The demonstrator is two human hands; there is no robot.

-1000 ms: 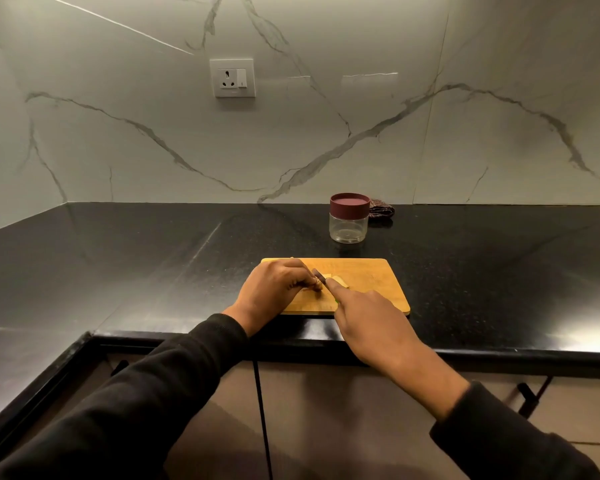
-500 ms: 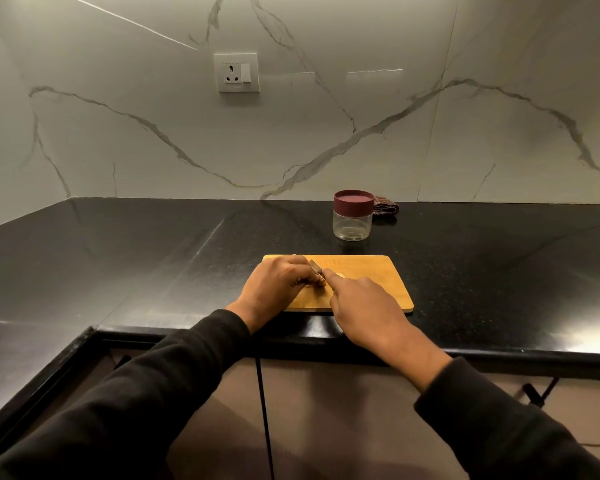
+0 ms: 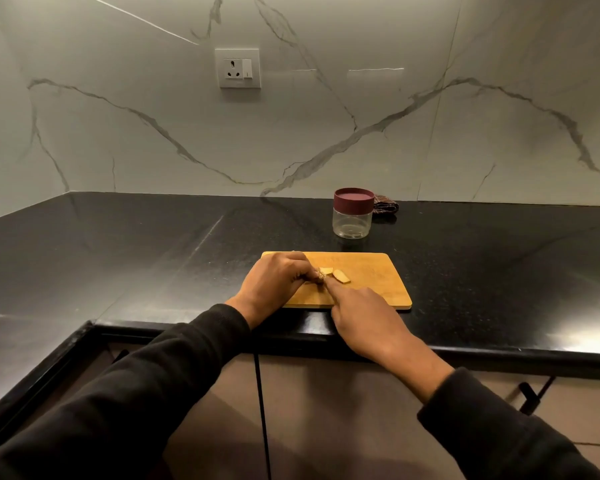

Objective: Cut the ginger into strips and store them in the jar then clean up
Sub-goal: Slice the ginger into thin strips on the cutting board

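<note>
Black sleeves closest in, both arms reaching over the counter edge (image 3: 499, 355) onto the wooden cutting board (image 3: 371, 282). Left hand (image 3: 274, 284) curled, pinching the ginger (image 3: 321, 276), mostly hidden under the fingers. Right hand (image 3: 364, 313) curled with forefinger stretched along something, probably a knife, blade hidden. Two pale slices (image 3: 341, 276) just beside, long axes running diagonally. Further back one jar (image 3: 353, 213), maroon lid on, folded cloth (image 3: 386, 206) half hidden behind

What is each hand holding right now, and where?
Left hand pinches the ginger at its left end. Right hand presumably grips a knife; handle hidden.
</note>
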